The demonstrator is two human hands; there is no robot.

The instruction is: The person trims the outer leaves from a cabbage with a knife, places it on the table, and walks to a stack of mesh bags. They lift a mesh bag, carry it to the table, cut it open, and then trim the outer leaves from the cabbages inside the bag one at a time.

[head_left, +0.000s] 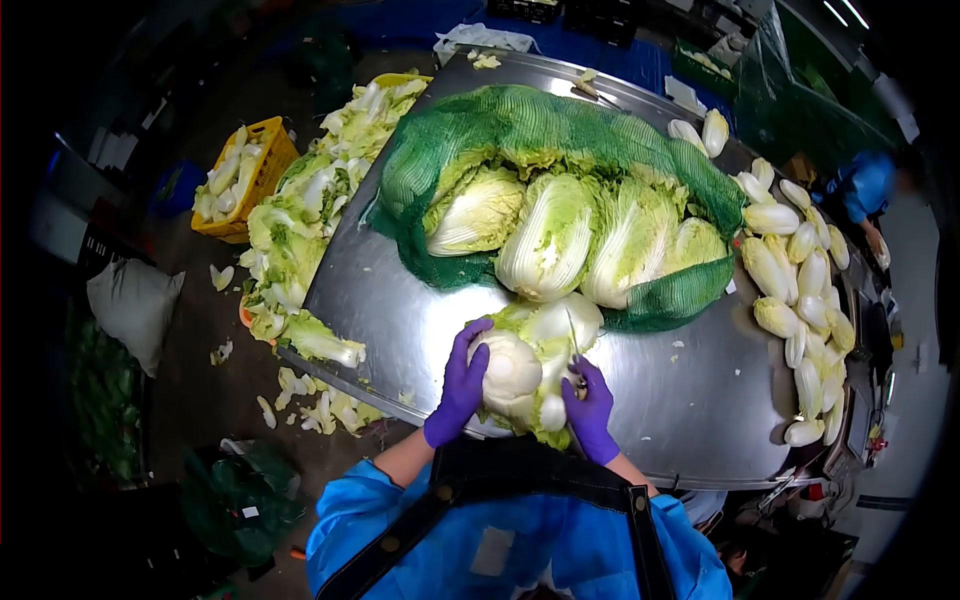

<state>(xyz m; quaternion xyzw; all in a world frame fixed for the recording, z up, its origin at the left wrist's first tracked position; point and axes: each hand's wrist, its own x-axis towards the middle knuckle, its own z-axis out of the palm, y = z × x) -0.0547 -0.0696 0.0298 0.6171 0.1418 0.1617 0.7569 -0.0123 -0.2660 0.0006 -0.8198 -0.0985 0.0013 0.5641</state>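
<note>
My left hand [462, 385], in a purple glove, grips the side of a napa cabbage [508, 366] whose pale base faces up toward me. A knife [573, 333] is in my gloved right hand [588, 405], its thin blade pointing away from me beside the cabbage. Loose outer leaves [563, 318] lie around and behind the held cabbage at the table's near side. Just beyond them, whole napa cabbages [545, 240] show through the opening of a green mesh sack [520, 115].
Trimmed cabbages [790, 270] are piled along the right of the steel table [690, 400]. Leaf waste [290, 240] heaps against its left edge, near a yellow crate [275, 150] of cabbages. Another person in a blue sleeve [862, 185] stands at the far right.
</note>
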